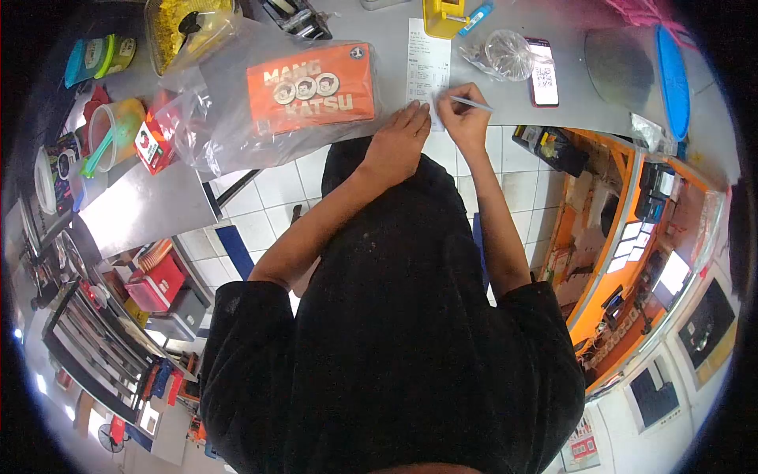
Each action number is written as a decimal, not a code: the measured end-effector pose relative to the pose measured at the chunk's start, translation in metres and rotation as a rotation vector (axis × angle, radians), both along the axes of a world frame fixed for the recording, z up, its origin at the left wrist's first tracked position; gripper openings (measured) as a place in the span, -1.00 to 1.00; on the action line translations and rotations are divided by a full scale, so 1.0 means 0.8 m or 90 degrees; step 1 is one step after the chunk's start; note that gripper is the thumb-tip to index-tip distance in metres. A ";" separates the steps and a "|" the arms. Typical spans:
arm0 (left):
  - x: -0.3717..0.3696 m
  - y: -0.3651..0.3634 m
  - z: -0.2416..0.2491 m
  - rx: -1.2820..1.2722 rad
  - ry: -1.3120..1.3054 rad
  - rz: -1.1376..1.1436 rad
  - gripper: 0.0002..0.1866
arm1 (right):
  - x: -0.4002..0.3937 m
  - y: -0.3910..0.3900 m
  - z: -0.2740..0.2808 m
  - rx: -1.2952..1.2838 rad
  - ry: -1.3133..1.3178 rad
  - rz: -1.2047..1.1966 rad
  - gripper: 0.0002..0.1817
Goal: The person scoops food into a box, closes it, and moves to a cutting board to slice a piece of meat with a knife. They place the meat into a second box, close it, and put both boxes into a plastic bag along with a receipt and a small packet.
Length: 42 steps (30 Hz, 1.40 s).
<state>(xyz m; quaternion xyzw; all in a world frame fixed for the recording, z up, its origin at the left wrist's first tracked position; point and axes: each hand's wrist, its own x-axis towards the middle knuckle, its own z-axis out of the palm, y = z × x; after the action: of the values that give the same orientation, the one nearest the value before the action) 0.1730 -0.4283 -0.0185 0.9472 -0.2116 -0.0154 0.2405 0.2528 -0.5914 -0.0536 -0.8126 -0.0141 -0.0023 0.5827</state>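
A long printed receipt lies on the metal counter in the head view. My left hand rests flat on its lower edge, fingers stretched out and holding nothing. At the right side of the paper, my right hand is closed around a slim pale pen; its tip is hidden by the fingers. Left of my hands is an orange "Mang Katsu" food box, sitting in or on a clear plastic bag.
Right of the receipt are a crumpled clear plastic packet, a phone showing a code, and a large blue-rimmed container. A yellow tape dispenser stands beyond. Tubs and a yellow-filled tray crowd the left.
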 end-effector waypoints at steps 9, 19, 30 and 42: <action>0.002 0.004 0.003 -0.008 0.005 -0.007 -0.52 | 0.004 -0.037 0.068 -0.502 0.161 0.200 -0.59; -0.004 0.020 0.033 -0.106 0.081 -0.015 -0.48 | 0.045 -0.019 0.040 -0.527 0.056 0.029 -0.62; -0.084 0.199 0.194 -0.242 -0.497 0.337 0.04 | 0.012 0.049 0.176 -0.219 0.051 0.001 -0.54; 0.029 0.256 0.148 -0.264 0.075 0.076 0.42 | 0.000 0.215 0.240 -0.147 -0.226 0.331 -0.52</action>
<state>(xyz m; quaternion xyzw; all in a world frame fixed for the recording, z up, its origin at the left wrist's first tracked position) 0.1964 -0.2239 0.0997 0.8858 -0.1394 -0.0128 0.4423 0.2525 -0.4193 0.1380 -0.8295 -0.3222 0.0066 0.4561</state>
